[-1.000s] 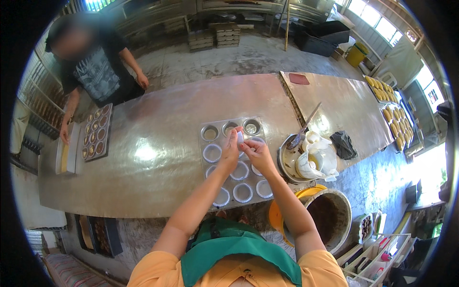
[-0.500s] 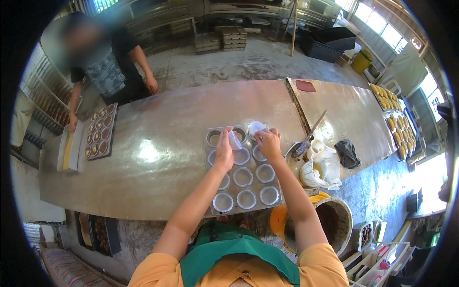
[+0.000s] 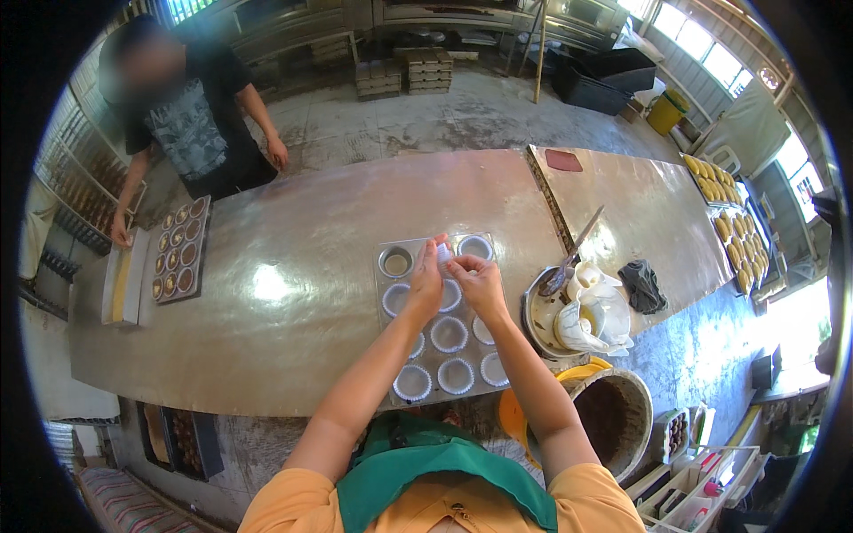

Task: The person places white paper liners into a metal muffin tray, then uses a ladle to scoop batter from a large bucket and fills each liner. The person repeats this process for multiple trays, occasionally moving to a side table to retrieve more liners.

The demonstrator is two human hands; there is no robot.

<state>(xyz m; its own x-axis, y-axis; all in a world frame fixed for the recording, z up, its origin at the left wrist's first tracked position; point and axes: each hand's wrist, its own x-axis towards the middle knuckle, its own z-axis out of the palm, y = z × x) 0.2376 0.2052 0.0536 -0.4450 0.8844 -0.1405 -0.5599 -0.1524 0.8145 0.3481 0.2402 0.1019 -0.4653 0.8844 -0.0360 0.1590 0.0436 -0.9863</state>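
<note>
My left hand (image 3: 426, 286) grips a small stack of white paper baking cups (image 3: 444, 254) above the far part of a metal muffin tin (image 3: 425, 348). At the stack's right side, my right hand (image 3: 480, 284) is closed, its fingertips pinching the edge of a paper cup. White fluted liners sit in most of the tin's wells, among them a liner (image 3: 474, 246) in the far right well. The far left well (image 3: 395, 261) shows bare metal. My hands cover part of the far middle well.
Right of the tin stand a round pan (image 3: 530, 315) with a dirty spatula (image 3: 560, 277), a pale plastic jug (image 3: 597, 322) and a dark crumpled cloth (image 3: 642, 286). A large bucket (image 3: 635, 391) stands below. At far left, a co-worker's hand (image 3: 122, 233) reaches a long box (image 3: 135, 289) beside a filled tin (image 3: 203, 258).
My right hand has left a paper cup in the far right well and moved left to the stack in my left hand. The co-worker's hand has shifted slightly.
</note>
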